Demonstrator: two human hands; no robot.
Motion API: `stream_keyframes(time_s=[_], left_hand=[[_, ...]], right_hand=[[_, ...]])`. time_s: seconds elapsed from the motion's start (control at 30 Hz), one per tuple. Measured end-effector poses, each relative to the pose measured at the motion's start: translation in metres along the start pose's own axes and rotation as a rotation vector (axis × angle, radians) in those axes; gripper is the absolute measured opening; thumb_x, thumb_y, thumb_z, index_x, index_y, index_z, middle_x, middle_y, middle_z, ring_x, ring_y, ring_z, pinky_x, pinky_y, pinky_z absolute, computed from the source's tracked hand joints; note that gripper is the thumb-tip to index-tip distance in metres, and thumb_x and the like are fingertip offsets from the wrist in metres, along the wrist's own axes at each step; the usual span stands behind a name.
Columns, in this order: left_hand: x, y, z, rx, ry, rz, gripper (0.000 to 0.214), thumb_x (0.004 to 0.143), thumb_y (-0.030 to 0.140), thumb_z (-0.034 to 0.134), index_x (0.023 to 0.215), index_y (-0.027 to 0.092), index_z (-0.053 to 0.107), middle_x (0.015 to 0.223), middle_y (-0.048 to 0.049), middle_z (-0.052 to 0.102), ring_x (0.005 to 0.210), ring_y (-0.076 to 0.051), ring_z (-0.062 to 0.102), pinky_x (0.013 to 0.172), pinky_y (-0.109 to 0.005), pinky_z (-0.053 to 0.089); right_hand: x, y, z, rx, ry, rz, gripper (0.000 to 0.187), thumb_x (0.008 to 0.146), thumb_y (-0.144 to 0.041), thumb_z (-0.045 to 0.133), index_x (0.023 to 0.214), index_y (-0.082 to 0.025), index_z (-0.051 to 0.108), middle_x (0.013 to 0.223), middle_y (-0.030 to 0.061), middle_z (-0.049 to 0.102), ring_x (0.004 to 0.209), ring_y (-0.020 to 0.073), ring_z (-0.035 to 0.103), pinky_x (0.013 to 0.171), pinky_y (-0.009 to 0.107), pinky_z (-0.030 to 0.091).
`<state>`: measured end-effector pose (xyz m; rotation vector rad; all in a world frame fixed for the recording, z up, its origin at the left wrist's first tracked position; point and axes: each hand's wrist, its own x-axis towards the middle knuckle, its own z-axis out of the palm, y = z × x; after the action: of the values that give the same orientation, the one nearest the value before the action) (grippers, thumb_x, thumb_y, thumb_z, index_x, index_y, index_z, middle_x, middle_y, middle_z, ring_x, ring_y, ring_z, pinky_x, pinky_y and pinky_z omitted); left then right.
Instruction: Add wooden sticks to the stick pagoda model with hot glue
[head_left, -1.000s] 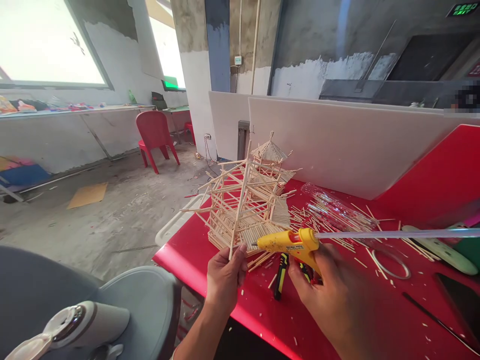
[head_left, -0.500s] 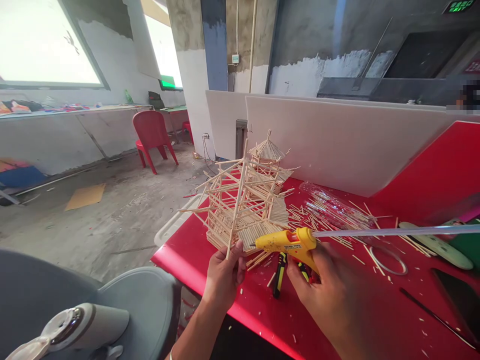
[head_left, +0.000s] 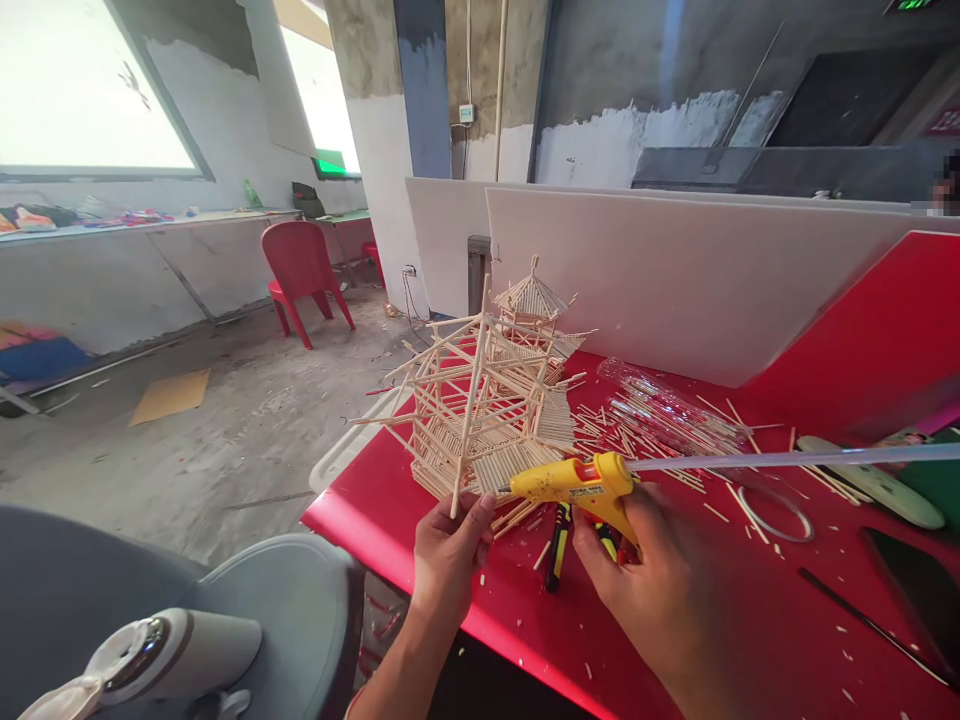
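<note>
My left hand (head_left: 445, 555) is closed around the lower end of a long slanting wooden stick (head_left: 471, 410), its thumb pointing right. This stick runs up to the peak of an open roof frame on a pagoda-like model (head_left: 439, 470) built of thin sticks. In my right hand (head_left: 649, 575) is a yellow hot glue gun (head_left: 574, 481), with its nozzle close to my left thumb tip. A long clear glue stick (head_left: 757, 460) juts from the gun's back. Behind the frame rises a tower with a finished pointed roof (head_left: 532, 297). Pliers (head_left: 556, 550) with black and yellow handles lie partly hidden below the gun.
Loose sticks and a plastic bag of sticks (head_left: 667, 410) lie on the red table (head_left: 517, 610). A coil (head_left: 776, 520) and a dark phone (head_left: 915, 590) are at right. White boards (head_left: 637, 280) stand behind. A white bottle (head_left: 187, 650) rests on a grey stool at left.
My left thumb has stretched out to the right across the fingers, toward the nozzle. The glue gun and model hold nearly the same place; the view has shifted slightly.
</note>
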<state>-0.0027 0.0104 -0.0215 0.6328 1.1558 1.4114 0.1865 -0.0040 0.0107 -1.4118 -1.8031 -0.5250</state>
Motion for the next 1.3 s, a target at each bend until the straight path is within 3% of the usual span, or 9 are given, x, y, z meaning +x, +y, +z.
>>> stream_keyframes(time_s=[0.27, 0.33, 0.5, 0.63, 0.73, 1.0, 1.07, 1.17, 1.3], left_hand=[[-0.008, -0.013, -0.011, 0.209, -0.132, 0.006, 0.042, 0.069, 0.055, 0.078, 0.063, 0.017, 0.061, 0.048, 0.0042, 0.051, 0.038, -0.006, 0.038, 0.039, -0.020, 0.027], [-0.012, -0.025, -0.014, 0.415, -0.215, 0.050, 0.034, 0.077, 0.047, 0.073, 0.063, 0.017, 0.063, 0.049, 0.0035, 0.050, 0.042, -0.008, 0.040, 0.041, -0.021, 0.028], [-0.014, -0.049, 0.003, 1.116, -0.398, 0.419, 0.016, 0.086, 0.018, 0.057, 0.082, 0.019, 0.073, 0.083, -0.0062, 0.068, 0.071, -0.017, 0.062, 0.060, -0.025, 0.042], [-0.008, -0.051, 0.029, 1.595, -0.449, 0.388, 0.022, 0.089, 0.016, 0.050, 0.083, 0.019, 0.072, 0.095, -0.0102, 0.068, 0.078, -0.021, 0.067, 0.059, -0.028, 0.043], [-0.005, -0.051, 0.037, 1.694, -0.452, 0.370, 0.025, 0.090, 0.014, 0.047, 0.092, 0.017, 0.071, 0.102, -0.0145, 0.067, 0.080, -0.025, 0.068, 0.058, -0.031, 0.044], [-0.013, -0.046, 0.012, 1.472, -0.448, 0.373, 0.021, 0.089, 0.012, 0.048, 0.092, 0.016, 0.069, 0.088, -0.0120, 0.069, 0.080, -0.023, 0.068, 0.069, -0.031, 0.050], [-0.018, -0.043, 0.005, 1.106, -0.388, 0.279, 0.019, 0.090, 0.019, 0.052, 0.101, 0.017, 0.067, 0.079, -0.0075, 0.067, 0.069, -0.019, 0.065, 0.063, -0.029, 0.051], [-0.026, -0.033, -0.001, 0.380, -0.243, -0.062, 0.024, 0.083, 0.037, 0.067, 0.094, 0.016, 0.066, 0.057, 0.0012, 0.057, 0.045, -0.011, 0.051, 0.044, -0.022, 0.042], [-0.036, -0.012, -0.001, 0.029, -0.251, -0.221, 0.034, 0.069, 0.040, 0.083, 0.077, 0.017, 0.060, 0.052, 0.0042, 0.056, 0.038, -0.005, 0.044, 0.036, -0.015, 0.033]], right_hand=[[-0.007, 0.014, -0.011, 0.011, -0.014, 0.141, 0.031, 0.084, -0.042, 0.068, 0.100, -0.017, 0.064, 0.090, 0.0089, 0.071, 0.065, 0.0184, 0.062, 0.059, 0.030, 0.047], [-0.013, 0.022, -0.014, -0.010, -0.026, 0.209, 0.031, 0.085, -0.045, 0.067, 0.097, -0.017, 0.065, 0.087, 0.0087, 0.070, 0.065, 0.0187, 0.062, 0.059, 0.030, 0.047], [-0.029, 0.040, -0.022, -0.051, -0.055, 0.327, 0.032, 0.085, -0.049, 0.065, 0.094, -0.018, 0.064, 0.080, 0.0060, 0.067, 0.065, 0.0189, 0.062, 0.060, 0.030, 0.046], [-0.040, 0.048, -0.029, -0.037, -0.063, 0.337, 0.032, 0.086, -0.048, 0.064, 0.096, -0.018, 0.064, 0.083, 0.0071, 0.068, 0.068, 0.0204, 0.063, 0.062, 0.030, 0.046], [-0.046, 0.051, -0.032, -0.017, -0.070, 0.333, 0.034, 0.086, -0.049, 0.063, 0.099, -0.017, 0.064, 0.083, 0.0080, 0.068, 0.068, 0.0210, 0.063, 0.061, 0.031, 0.046], [-0.042, 0.039, -0.028, 0.119, -0.077, 0.332, 0.036, 0.087, -0.053, 0.061, 0.096, -0.019, 0.062, 0.086, 0.0090, 0.070, 0.062, 0.0183, 0.061, 0.055, 0.030, 0.044], [-0.038, 0.033, -0.028, 0.113, -0.079, 0.314, 0.034, 0.087, -0.053, 0.060, 0.094, -0.019, 0.062, 0.086, 0.0084, 0.070, 0.062, 0.0180, 0.061, 0.053, 0.029, 0.043], [-0.034, 0.025, -0.028, 0.125, -0.083, 0.306, 0.032, 0.087, -0.052, 0.060, 0.093, -0.020, 0.062, 0.086, 0.0080, 0.070, 0.061, 0.0175, 0.062, 0.051, 0.028, 0.042], [-0.033, 0.016, -0.024, 0.168, -0.082, 0.266, 0.030, 0.088, -0.047, 0.061, 0.097, -0.020, 0.063, 0.092, 0.0101, 0.071, 0.068, 0.0194, 0.065, 0.054, 0.029, 0.048]])
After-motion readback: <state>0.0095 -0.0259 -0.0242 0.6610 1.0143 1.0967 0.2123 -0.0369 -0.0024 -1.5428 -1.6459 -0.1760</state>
